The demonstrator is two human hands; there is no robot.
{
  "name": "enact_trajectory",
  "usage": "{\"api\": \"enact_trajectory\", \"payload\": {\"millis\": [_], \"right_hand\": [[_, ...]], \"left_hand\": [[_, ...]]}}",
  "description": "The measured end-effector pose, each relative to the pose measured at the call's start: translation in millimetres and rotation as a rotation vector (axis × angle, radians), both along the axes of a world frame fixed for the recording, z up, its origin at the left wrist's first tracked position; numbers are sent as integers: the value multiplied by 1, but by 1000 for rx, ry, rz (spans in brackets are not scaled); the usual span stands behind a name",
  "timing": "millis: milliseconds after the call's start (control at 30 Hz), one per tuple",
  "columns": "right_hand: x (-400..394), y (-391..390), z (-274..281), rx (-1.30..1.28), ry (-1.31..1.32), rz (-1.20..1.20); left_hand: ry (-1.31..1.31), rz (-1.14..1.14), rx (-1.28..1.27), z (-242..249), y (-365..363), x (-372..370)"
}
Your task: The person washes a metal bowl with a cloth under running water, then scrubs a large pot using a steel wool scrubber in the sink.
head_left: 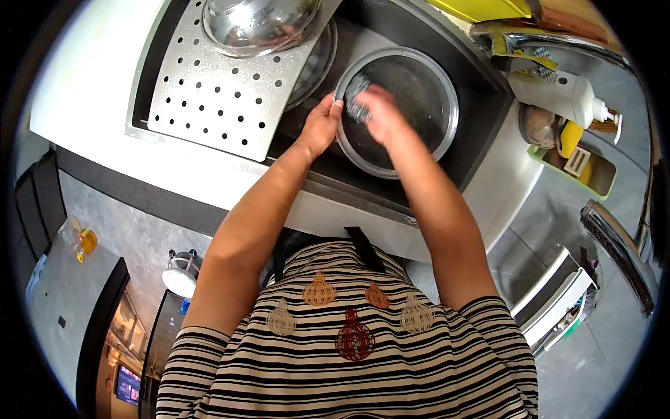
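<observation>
A round metal pan with a dark inside sits in the dark sink. My left hand grips its left rim, thumb on top and fingers closed. Inside the pan, near that rim, my right hand is closed on a silvery wire scrubber; the hand is slightly blurred. Part of a lid-like round piece shows left of the pan, partly under the perforated metal tray.
A shiny metal bowl rests upside down on the tray. To the right are a white pump bottle, a green-rimmed holder with a yellow sponge, and a chrome faucet. A yellow item lies at the top.
</observation>
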State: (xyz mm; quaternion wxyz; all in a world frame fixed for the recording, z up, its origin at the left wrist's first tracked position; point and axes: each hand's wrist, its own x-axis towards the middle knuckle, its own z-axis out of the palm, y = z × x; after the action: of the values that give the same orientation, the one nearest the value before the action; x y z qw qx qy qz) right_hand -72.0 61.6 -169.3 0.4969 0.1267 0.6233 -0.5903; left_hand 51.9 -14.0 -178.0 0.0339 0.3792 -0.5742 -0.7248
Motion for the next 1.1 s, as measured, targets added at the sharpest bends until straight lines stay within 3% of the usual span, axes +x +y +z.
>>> {"api": "enact_trajectory", "payload": {"millis": [33, 133, 167, 267, 300, 367, 400, 467, 500, 533, 600, 733, 767, 833, 867, 933, 967, 1033, 1100], "right_hand": [[-16, -12, 10, -10, -48, -94], [-52, -14, 10, -98, -179, -507], [-51, -13, 4, -132, -143, -489], [-12, -16, 2, -18, 249, -96], [3, -13, 24, 46, 315, 140], [17, 10, 9, 70, 546, 524], [24, 21, 9, 117, 689, 664], [13, 44, 1, 43, 567, 1080], [14, 58, 1, 115, 780, 1192], [11, 63, 8, 114, 782, 1190], [6, 64, 19, 345, 669, 1526], [-1, 19, 28, 376, 552, 1635], [-4, 12, 14, 373, 539, 1479], [-11, -7, -1, 362, 315, 807], [-24, -10, -9, 209, 246, 635], [-43, -35, -4, 309, 114, 245], [-53, -37, 7, 216, -10, -12], [-91, -24, -17, 92, -221, -397], [-118, 9, -48, 26, -277, -631]], "left_hand": [[-101, -4, 156, 9, -3, -2], [-51, -1, 90, 4, -2, -1], [-49, 2, 94, 4, 0, 0], [-70, -20, -23, 13, -3, -1], [-42, -14, 15, 11, -3, -1], [-15, -11, 56, 4, -1, 0], [-82, -5, -59, -1, 1, -1], [-143, 1, -174, -1, 2, -3], [-99, 3, -54, 5, 1, -3], [-56, 6, 64, 7, -1, -3], [11, 21, 44, -3, -2, -1], [-6, 11, 5, 5, 1, -4], [6, 23, 33, 5, 2, -4], [14, 37, 56, -4, 2, -2], [32, 30, 26, -13, 2, -2], [45, 18, -7, -13, 0, -1], [5, 4, -39, -6, -1, -1], [-39, -11, -71, 8, -5, 0], [-143, -20, 31, 15, -6, -2]]}}
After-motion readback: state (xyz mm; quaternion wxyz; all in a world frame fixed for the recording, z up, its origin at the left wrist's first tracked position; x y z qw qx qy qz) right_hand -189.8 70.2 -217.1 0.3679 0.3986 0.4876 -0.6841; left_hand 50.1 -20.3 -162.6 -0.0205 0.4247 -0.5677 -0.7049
